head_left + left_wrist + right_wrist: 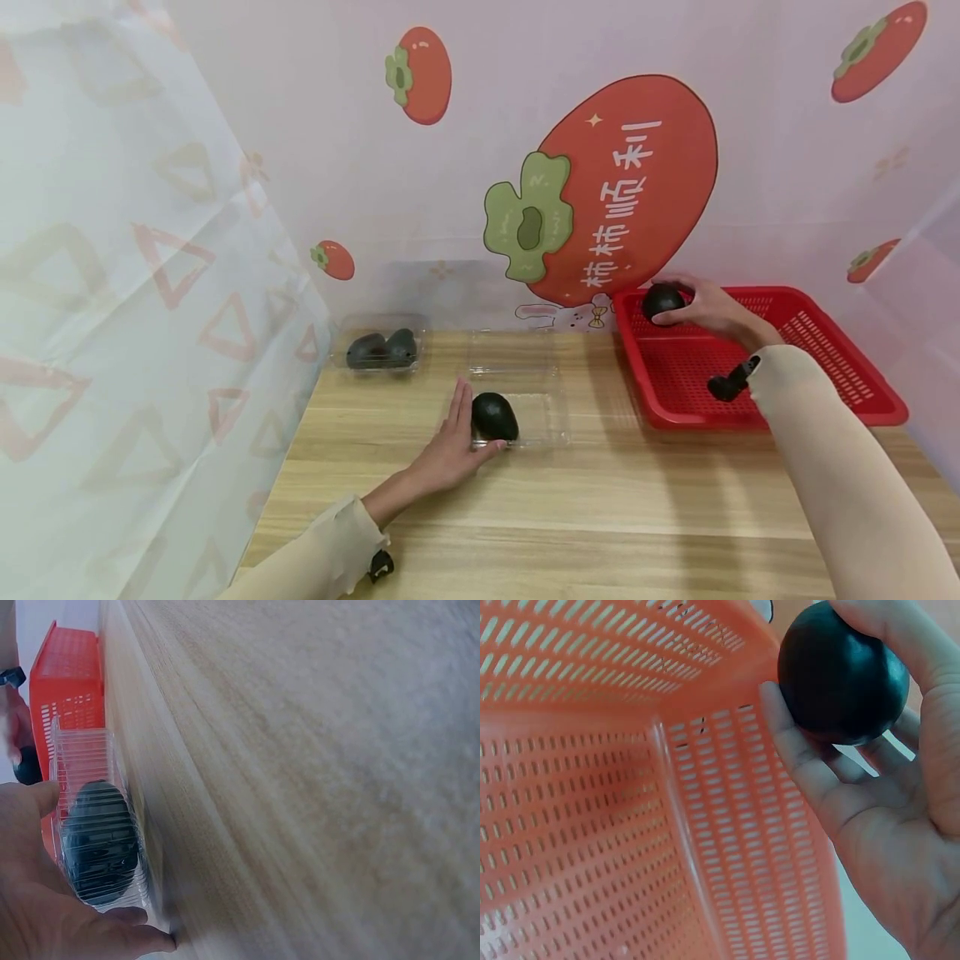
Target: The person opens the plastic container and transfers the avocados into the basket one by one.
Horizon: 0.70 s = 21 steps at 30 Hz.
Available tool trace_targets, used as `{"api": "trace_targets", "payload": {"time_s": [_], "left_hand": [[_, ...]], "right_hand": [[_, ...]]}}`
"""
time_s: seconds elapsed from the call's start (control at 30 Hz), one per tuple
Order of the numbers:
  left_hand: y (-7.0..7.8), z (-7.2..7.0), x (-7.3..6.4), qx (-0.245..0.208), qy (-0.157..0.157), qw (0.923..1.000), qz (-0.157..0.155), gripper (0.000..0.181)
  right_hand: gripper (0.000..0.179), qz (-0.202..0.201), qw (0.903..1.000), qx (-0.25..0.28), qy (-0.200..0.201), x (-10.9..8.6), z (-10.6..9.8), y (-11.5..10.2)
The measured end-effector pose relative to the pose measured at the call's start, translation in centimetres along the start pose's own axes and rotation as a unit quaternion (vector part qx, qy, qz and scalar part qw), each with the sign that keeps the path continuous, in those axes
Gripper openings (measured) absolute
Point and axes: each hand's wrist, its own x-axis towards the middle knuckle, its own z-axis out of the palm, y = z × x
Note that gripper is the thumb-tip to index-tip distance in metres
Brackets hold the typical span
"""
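In the head view my right hand grips a dark avocado above the far left corner of the red basket. The right wrist view shows thumb and fingers curled around this avocado. My left hand rests against an open clear plastic box, its straight fingers along the left side and its thumb at the front edge. One avocado lies in the left part of that box. Through the ribbed wall, the left wrist view shows the same avocado.
A second clear box with two avocados stands at the back left of the wooden table. The raised lid of the front box is behind it. A printed cloth wall closes off the back.
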Motion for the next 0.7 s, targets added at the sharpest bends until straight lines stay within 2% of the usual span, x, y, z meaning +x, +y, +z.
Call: {"api": "trace_targets", "payload": {"time_s": [0.27, 0.5, 0.7], "left_hand": [[0.0, 0.0, 0.1, -0.006, 0.004, 1.0, 0.0, 0.11], [0.0, 0.1, 0.0, -0.003, -0.002, 1.0, 0.0, 0.111], [0.0, 0.1, 0.0, -0.007, -0.003, 1.0, -0.001, 0.11]], "right_hand": [[0.087, -0.002, 0.9997, 0.009, -0.024, -0.4, -0.2, 1.1], [0.085, 0.034, 0.998, -0.014, -0.052, -0.5, -0.2, 2.3], [0.084, 0.033, 0.9962, -0.048, -0.065, -0.2, 0.0, 2.7]]}}
